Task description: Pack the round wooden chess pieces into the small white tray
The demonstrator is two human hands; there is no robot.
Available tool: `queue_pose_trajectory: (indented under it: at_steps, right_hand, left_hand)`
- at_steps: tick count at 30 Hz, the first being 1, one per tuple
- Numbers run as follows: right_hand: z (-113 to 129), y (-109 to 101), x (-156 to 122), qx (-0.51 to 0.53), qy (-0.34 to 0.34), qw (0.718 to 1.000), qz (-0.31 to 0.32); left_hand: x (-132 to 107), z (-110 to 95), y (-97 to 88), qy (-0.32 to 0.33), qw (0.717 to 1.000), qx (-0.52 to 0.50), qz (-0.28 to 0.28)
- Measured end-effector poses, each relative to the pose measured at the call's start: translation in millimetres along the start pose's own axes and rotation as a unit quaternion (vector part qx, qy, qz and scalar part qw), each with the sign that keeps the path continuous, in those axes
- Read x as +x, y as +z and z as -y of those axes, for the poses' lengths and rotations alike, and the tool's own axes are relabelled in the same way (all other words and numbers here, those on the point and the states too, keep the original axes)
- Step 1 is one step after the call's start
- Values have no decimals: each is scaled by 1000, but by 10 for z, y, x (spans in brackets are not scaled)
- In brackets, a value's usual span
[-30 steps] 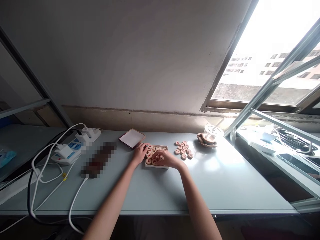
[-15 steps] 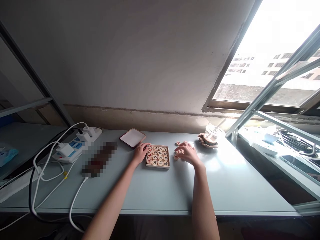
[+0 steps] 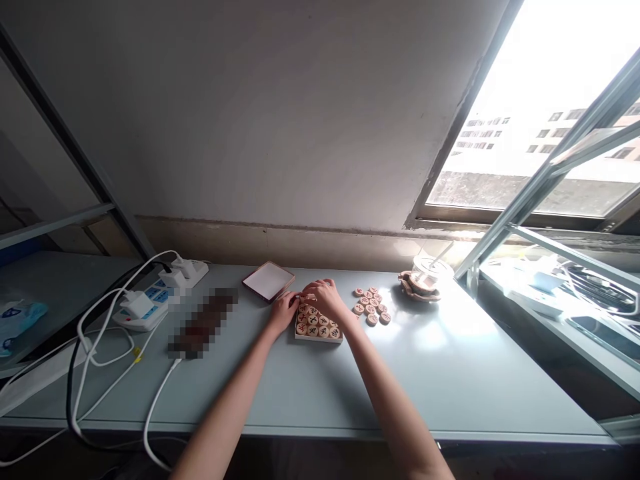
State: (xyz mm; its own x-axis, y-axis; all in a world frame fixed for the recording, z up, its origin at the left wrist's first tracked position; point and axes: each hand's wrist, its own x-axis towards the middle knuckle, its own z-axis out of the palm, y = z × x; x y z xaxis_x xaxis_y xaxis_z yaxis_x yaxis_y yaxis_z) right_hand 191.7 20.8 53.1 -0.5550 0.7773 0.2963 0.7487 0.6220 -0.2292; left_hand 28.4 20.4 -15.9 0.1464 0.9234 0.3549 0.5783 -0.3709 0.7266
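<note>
Resting on the counter [image 3: 310, 380], the left hand [image 3: 283, 311] touches the box [image 3: 319, 325] of wooden discs, fingers loosely open; the right hand [image 3: 324, 297] curls over its far rows, grip unclear

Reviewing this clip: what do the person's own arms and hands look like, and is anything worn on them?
Both forearms come in bare from the bottom edge; no sleeve shows as far as the frame reaches. The left hand and right hand are ungloved. No watch, bracelet or ring can be made out, though the hands are small in the picture. No cables or markings on either arm.
</note>
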Motion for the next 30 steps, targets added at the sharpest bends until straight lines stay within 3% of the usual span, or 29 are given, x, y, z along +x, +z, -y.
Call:
queue_pose_trajectory:
  at_steps: [18, 21, 24, 27, 30]
  right_hand:
    - [-86, -7, -24, 76, 30, 997, 5]
    - [-241, -82, -97, 85, 71, 993, -34]
    - [-468, -144, -269, 29, 153, 985, -69]
    - [-680, -172, -479, -30, 236, 970, -54]
    - [-758, -199, -601, -54, 264, 962, -33]
  left_hand:
    - [-3, -7, -5, 0, 1000, -3, 3]
    - [-7, -8, -4, -7, 1000, -3, 6]
    - [-11, -6, -1, -10, 1000, 1, 4]
    - [-14, -5, -1, -3, 1000, 0, -1]
    - [-14, -9, -5, 0, 1000, 0, -1]
